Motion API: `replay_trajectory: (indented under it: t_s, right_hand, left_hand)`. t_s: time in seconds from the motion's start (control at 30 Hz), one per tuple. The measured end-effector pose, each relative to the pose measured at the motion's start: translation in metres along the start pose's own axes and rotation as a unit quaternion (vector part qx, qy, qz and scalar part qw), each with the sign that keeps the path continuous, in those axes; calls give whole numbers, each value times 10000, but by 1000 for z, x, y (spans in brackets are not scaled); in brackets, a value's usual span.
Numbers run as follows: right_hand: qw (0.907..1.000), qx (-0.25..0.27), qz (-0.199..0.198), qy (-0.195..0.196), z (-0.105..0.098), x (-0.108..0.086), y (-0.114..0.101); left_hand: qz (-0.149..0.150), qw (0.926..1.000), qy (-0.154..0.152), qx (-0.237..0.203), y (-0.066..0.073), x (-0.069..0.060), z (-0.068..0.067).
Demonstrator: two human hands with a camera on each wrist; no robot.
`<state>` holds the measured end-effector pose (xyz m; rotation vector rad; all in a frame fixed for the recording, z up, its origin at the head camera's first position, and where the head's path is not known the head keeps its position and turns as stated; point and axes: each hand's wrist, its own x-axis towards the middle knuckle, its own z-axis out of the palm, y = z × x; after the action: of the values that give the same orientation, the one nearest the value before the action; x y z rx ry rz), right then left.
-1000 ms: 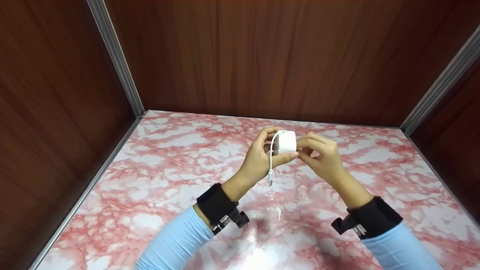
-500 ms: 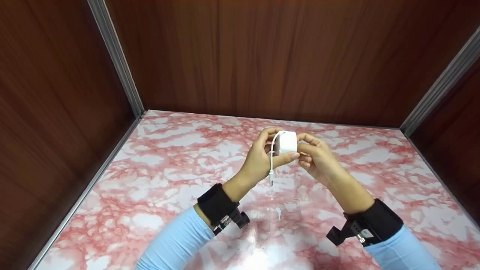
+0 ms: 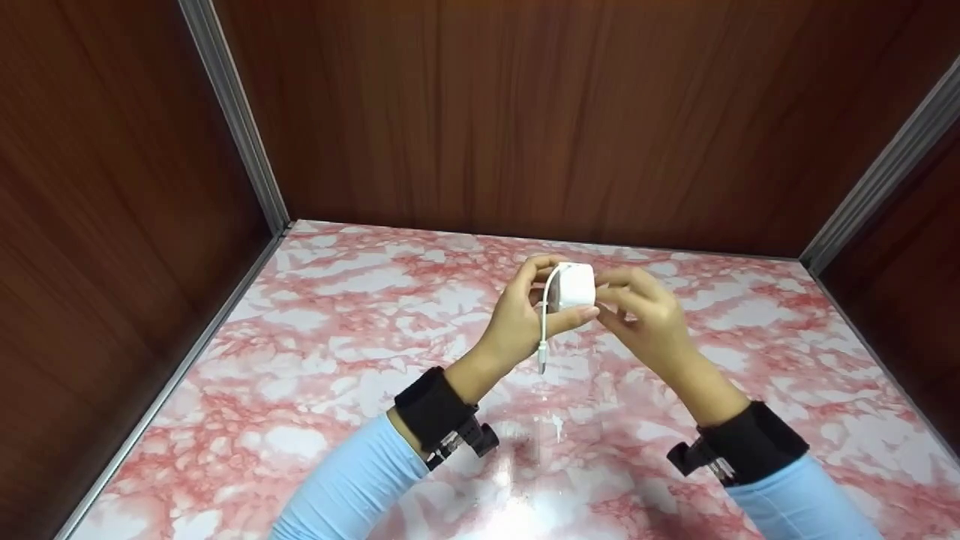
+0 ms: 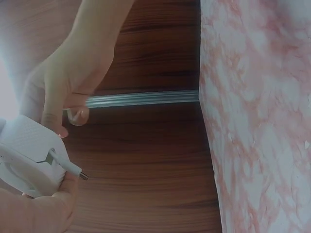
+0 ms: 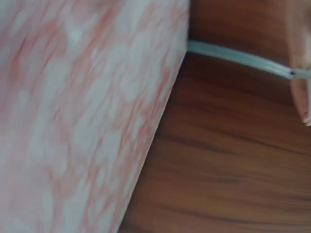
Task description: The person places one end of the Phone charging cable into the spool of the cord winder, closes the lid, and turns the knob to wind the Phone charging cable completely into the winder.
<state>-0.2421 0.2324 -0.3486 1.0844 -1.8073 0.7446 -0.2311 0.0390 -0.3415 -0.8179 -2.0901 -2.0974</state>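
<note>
Sitting in the left hand [image 3: 516, 319], raised over the bench [image 3: 352, 330], slightly right of centre: white block [image 3: 577, 285], rounded corners, one face finely patterned. Thin white cable [image 3: 544, 319] arcs off its left side, metal tip hanging. Left grip curled round block, thumb along near edge. Right hand [image 3: 651, 319] at its right side, fingers bent; pinching or not, cannot tell.

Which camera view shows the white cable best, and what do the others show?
Head view: the white cable hangs plainly down to its grey tip. Left wrist shows mainly its plug end, closer; right wrist, at most its blurred end.
</note>
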Motion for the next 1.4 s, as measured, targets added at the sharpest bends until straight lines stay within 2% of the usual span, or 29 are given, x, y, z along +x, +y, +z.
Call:
replay_trajectory:
  t_s: [0.03, 0.1, 0.17, 0.23, 0.33, 0.43, 0.53, 0.6, 0.67, 0.73, 0.8, 0.9, 0.97, 1.0, 1.03, 1.07, 1.1, 1.13, 1.17, 1.2, 1.23, 1.3, 1.37, 1.4]
  right_hand:
    - [9987, -285, -412, 132, 1, 0, 2]
    - [9929, -682, -929, 293, 2, 0, 6]
    - [9909, -754, -1085, 258, 3, 1, 8]
    - [9932, -651, -967, 69, 2, 1, 9]
    - [9983, -200, -467, -302, 0, 1, 7]
    - [9971, 433, 256, -573, -2, 1, 6]
    - [9865, 1099, 1030, -641, -2, 2, 4]
    - [9719, 1585, 1630, -605, -1, 3, 2]
    - [9461, 2197, 2316, -539, -1, 5, -2]
    - [9086, 2789, 3077, -446, 0, 8, -6]
    - [8573, 3449, 3805, -353, 0, 11, -10]
    - [7666, 4330, 4732, -303, 1, 19, -16]
    - [7029, 4837, 5206, -303, 0, 23, -19]
    - [6750, 5022, 5396, -310, 0, 25, -20]
    - [6529, 5151, 5545, -306, 0, 26, -21]
    - [6404, 5190, 5654, -299, 0, 27, -22]
    - [6375, 5159, 5714, -302, 0, 27, -22]
    - [6407, 5095, 5736, -300, 0, 27, -23]
    - [6512, 4976, 5722, -302, 0, 27, -23]
    - [6675, 4824, 5664, -308, -1, 26, -24]
    - [6885, 4644, 5561, -322, -1, 24, -23]
    - [7437, 4195, 5186, -441, -2, 20, -21]
    - [8073, 3675, 4579, -589, -2, 14, -18]
    - [8467, 3325, 4102, -654, -2, 11, -16]
  left_hand:
    - [-5, 10000, 0, 18, 0, 0, 0]
    - [-19, 10000, 0, 7, -1, 0, 0]
    - [-50, 10000, 11, -9, -1, 0, 0]
    - [-106, 9999, 28, -67, -2, 0, 0]
    - [-155, 9998, 36, -123, -3, 0, 0]
    - [-165, 9997, 29, -189, -3, 0, 0]
    - [-118, 9997, -2, -213, -2, 0, -1]
    - [-91, 9997, -36, -241, -2, 0, -1]
    - [-51, 9997, -38, -227, -1, 1, -1]
    - [-37, 9998, -19, -200, 0, 1, -1]
    - [-25, 9998, 4, -193, 0, 1, -1]
    - [-32, 9997, 2, -238, 0, 1, 0]
    - [-50, 9995, -24, -298, -1, 1, 1]
    - [-64, 9995, -42, -320, -1, 0, 1]
    - [-92, 9994, -56, -330, -2, 0, 1]
    - [-104, 9994, -52, -320, -2, 0, 1]
    - [-108, 9995, -36, -290, -3, 0, 1]
    - [-118, 9995, -18, -283, -3, -1, 0]
    - [-119, 9996, 2, -264, -3, -1, 0]
    - [-117, 9997, 23, -212, -3, -1, -1]
    - [-99, 9998, 42, -171, -3, -1, -1]
    - [-68, 9999, 68, -105, -2, 0, -2]
    - [-54, 9999, 64, -79, -1, 0, -2]
    - [-43, 9999, 57, -78, 0, 0, -2]
